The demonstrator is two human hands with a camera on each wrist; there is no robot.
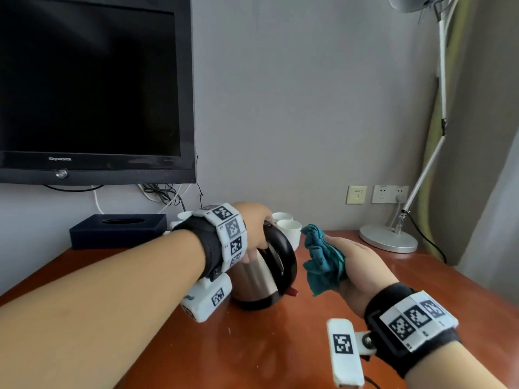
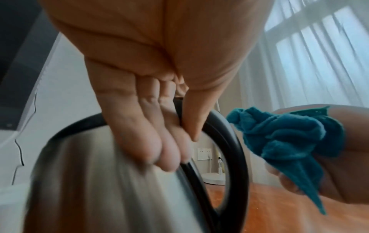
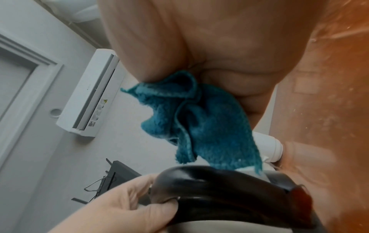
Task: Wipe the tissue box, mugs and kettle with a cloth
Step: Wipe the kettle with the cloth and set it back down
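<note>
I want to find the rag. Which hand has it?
The right hand holds the blue cloth. The left hand grips the kettle handle instead.

Soft daylight, wrist views blurred — edges warped

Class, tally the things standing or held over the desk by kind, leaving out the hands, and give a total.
Kettle: 1
Cloth: 1
Tissue box: 1
Lamp: 1
Mugs: 2 clearly seen, more perhaps hidden
Total: 6 at least
</note>
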